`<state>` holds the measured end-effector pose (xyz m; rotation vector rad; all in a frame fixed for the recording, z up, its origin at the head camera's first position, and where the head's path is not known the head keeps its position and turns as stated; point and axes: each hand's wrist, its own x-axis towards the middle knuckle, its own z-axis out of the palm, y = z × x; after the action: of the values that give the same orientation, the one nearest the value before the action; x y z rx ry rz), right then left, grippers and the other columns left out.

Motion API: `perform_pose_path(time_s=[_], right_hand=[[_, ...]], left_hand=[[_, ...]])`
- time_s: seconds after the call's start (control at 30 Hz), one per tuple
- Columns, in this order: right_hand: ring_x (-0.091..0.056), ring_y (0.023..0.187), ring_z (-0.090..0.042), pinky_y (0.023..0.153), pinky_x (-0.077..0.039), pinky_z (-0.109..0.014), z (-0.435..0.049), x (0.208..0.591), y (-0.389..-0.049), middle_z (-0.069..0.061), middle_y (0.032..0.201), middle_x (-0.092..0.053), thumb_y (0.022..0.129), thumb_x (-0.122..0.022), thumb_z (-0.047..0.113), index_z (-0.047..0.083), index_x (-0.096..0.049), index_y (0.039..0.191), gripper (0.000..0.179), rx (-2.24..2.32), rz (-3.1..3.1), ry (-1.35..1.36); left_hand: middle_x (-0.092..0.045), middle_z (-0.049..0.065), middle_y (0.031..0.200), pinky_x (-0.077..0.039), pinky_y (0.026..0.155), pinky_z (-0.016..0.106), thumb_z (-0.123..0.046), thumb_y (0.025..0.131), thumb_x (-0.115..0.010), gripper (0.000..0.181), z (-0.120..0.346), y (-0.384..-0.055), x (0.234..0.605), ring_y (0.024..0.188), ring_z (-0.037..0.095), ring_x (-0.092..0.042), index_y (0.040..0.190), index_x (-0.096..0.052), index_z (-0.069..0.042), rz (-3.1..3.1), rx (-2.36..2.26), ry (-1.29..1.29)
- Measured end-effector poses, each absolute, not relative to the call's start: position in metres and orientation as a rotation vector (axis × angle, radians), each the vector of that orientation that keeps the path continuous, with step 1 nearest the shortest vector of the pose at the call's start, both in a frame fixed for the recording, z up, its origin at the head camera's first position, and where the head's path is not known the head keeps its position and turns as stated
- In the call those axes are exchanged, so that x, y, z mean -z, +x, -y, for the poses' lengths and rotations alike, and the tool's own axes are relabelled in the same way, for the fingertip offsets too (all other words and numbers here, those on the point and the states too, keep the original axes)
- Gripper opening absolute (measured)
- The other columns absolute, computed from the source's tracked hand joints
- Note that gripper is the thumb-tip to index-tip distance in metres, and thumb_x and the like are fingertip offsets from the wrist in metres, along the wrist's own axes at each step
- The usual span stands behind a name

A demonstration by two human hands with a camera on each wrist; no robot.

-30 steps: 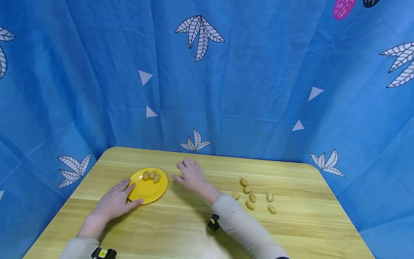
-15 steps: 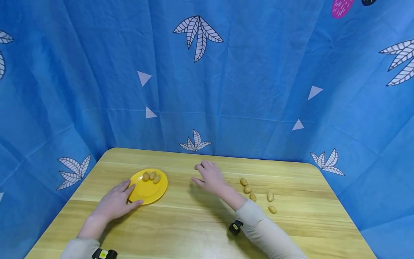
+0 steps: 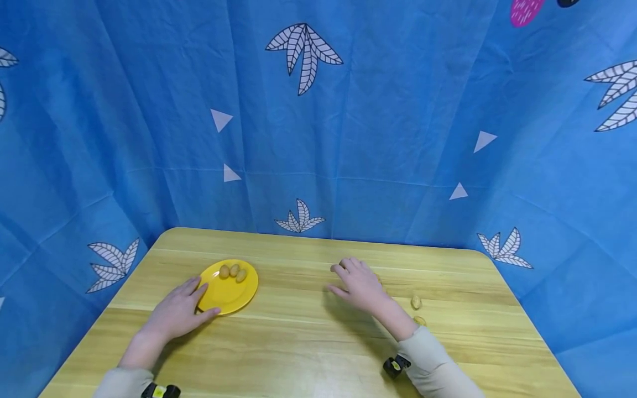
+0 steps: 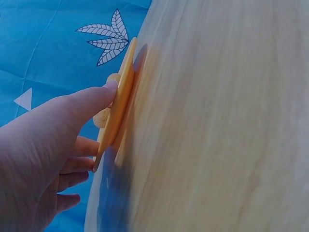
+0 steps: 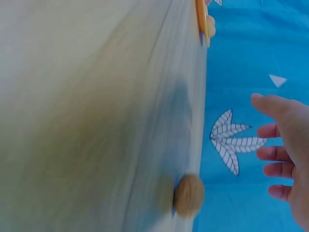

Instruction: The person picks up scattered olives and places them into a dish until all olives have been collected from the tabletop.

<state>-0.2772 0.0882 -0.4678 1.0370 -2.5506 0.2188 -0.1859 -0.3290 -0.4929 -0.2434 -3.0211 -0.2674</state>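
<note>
Yellow plate (image 3: 224, 297) against splayed left fingers (image 4: 87, 146)

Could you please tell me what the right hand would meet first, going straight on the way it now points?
Probably the blue curtain behind the table; the right hand seems to point past the yellow plate, though depth is unclear.

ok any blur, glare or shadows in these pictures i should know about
Head view: mostly sharp, soft shadow under the right hand on the table, pale glare towards the bottom edge; left wrist view: wood grain soft, orange tint on the table beside the plate; right wrist view: nut blurred, table hazy with broad shadow.
</note>
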Motion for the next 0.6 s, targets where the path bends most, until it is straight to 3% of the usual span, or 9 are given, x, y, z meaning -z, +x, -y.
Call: perform_pose_path(time_s=[0.6], right_hand=[[-0.056,0.092,-0.021,0.075,-0.048,-0.037,-0.145,0.484,-0.262,-0.002,0.096,-0.059,0.081,-0.077,0.038,0.01,-0.066,0.106,0.04,-0.24,2.56,0.954]], left_hand=[[-0.045,0.033,0.143,-0.039,0.107,0.06,-0.061,0.087,-0.06,0.082,0.327,-0.186,0.492,0.13,0.05,-0.045,0.133,-0.055,0.007,3.005,0.278,-0.251]])
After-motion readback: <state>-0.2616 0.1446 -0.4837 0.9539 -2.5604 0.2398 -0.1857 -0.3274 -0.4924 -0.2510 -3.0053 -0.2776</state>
